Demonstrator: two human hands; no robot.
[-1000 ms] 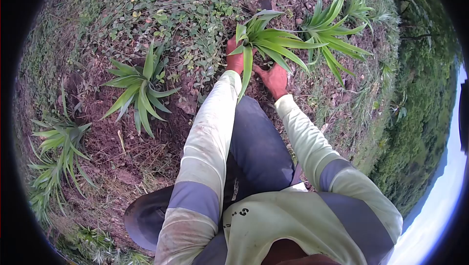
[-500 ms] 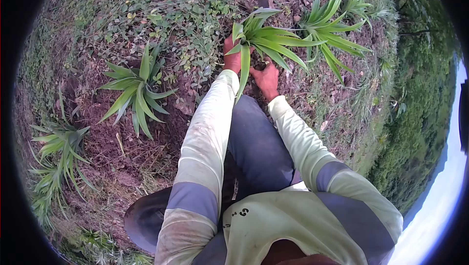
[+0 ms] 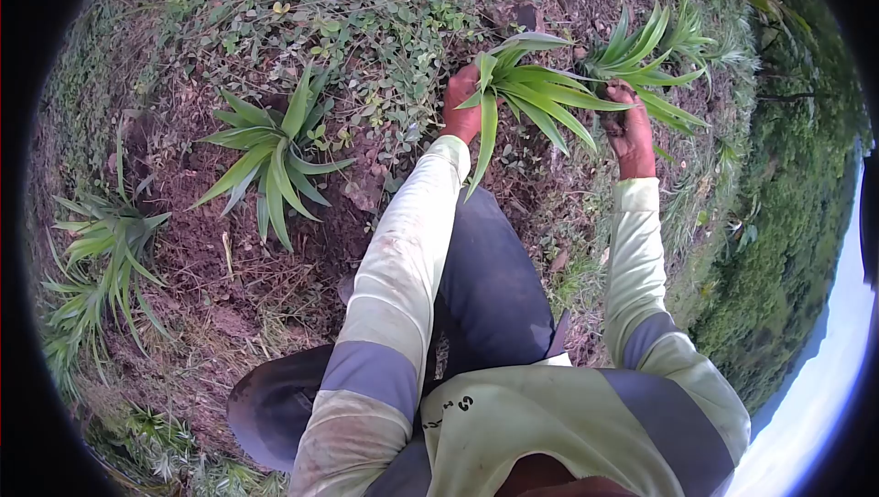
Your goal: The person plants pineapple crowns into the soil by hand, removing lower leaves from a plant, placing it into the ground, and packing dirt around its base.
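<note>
A green spiky plant (image 3: 540,89) stands in front of me with its long leaves leaning to the right. My left hand (image 3: 463,105) is closed around its base on the left side, with the fingertips partly behind the leaves. My right hand (image 3: 630,131) is raised to the right of this plant, by its leaf tips and in front of a second spiky plant (image 3: 641,53). The fingers of my right hand are curled together, and what they hold, if anything, is too small to make out.
Another spiky plant (image 3: 275,153) grows at the left, with more plants (image 3: 114,245) at the far left. Low leafy ground cover (image 3: 366,30) spreads across the top. My bent knee (image 3: 494,286) is below the hands. A wooded slope (image 3: 787,195) falls away at the right.
My right hand has moved right and away from the plant's base, toward the second plant. My left hand stays at the base. The view has shifted slightly.
</note>
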